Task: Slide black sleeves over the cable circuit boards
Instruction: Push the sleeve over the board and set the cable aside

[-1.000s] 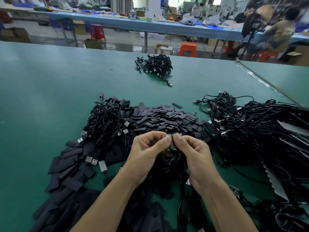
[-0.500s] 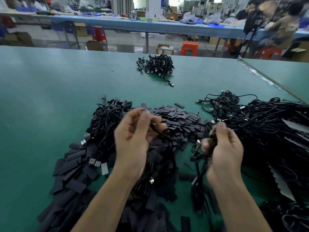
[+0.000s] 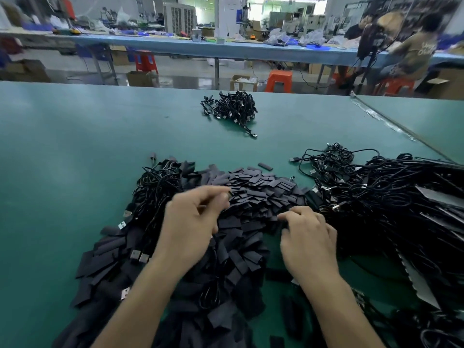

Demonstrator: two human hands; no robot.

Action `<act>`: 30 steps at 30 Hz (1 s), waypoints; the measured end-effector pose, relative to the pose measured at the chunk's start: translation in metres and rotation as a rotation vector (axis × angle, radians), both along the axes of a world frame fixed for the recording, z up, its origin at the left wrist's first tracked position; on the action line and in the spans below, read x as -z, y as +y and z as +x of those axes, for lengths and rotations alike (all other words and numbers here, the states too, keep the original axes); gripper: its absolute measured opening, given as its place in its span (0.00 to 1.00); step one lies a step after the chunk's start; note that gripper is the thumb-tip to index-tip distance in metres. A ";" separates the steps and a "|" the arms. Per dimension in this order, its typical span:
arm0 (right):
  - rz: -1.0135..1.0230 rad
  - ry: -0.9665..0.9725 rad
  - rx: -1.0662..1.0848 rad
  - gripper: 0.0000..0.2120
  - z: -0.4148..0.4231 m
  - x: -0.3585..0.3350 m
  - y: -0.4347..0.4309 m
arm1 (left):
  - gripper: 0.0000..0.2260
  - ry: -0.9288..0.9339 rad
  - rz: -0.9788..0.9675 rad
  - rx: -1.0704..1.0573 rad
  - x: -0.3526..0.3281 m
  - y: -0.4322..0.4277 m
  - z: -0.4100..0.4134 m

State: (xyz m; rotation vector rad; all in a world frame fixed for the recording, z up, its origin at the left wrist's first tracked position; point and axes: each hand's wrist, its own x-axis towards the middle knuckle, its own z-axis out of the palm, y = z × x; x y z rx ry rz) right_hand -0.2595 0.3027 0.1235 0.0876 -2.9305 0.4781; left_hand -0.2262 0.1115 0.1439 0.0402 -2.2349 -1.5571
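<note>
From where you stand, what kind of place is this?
Most likely a factory assembly floor. A long green worktable holds heaps of black cables and loose black sleeves; behind it stand more long benches, plastic stools and seated people.

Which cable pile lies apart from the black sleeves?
The small cable bundle at the table's far middle, alone; the left cable heap and right cable heap both adjoin the sleeve pile.
</note>
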 end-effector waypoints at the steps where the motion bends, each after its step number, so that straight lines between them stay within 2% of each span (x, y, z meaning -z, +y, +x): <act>1: -0.023 -0.001 -0.036 0.19 -0.003 -0.002 -0.002 | 0.09 -0.066 0.037 0.011 0.011 0.000 -0.002; 4: -0.124 -0.048 -0.141 0.18 -0.018 -0.009 -0.014 | 0.12 -0.186 0.072 0.039 0.034 0.003 -0.004; 6: -0.169 -0.104 -0.194 0.18 -0.032 -0.010 -0.023 | 0.13 -0.193 0.087 0.047 0.038 0.004 -0.004; 11: -0.054 -0.142 -0.150 0.21 -0.059 0.000 -0.040 | 0.08 -0.186 0.371 0.078 0.036 0.001 -0.003; 14: -0.048 -0.193 -0.102 0.23 -0.068 0.005 -0.047 | 0.06 -0.185 0.412 0.091 0.037 0.000 -0.003; 19: -0.040 -0.019 -0.091 0.14 -0.066 0.005 -0.044 | 0.03 -0.185 0.382 0.110 0.039 -0.002 -0.005; 23: -0.072 0.002 -0.115 0.08 -0.057 0.000 -0.033 | 0.04 -0.200 0.385 0.142 0.040 -0.003 -0.005; 25: -0.194 0.061 -0.138 0.04 -0.049 -0.003 -0.024 | 0.06 -0.203 0.377 0.152 0.041 -0.003 -0.004; 26: -0.333 0.058 -0.154 0.02 -0.044 -0.005 -0.020 | 0.07 -0.204 0.370 0.156 0.041 -0.003 -0.004; 28: -0.631 -0.018 -0.207 0.06 -0.033 -0.010 -0.013 | 0.10 -0.200 0.350 0.161 0.041 -0.003 -0.004; 30: -0.795 -0.091 -0.325 0.07 -0.019 -0.009 -0.011 | 0.15 -0.190 0.325 0.164 0.039 -0.001 -0.002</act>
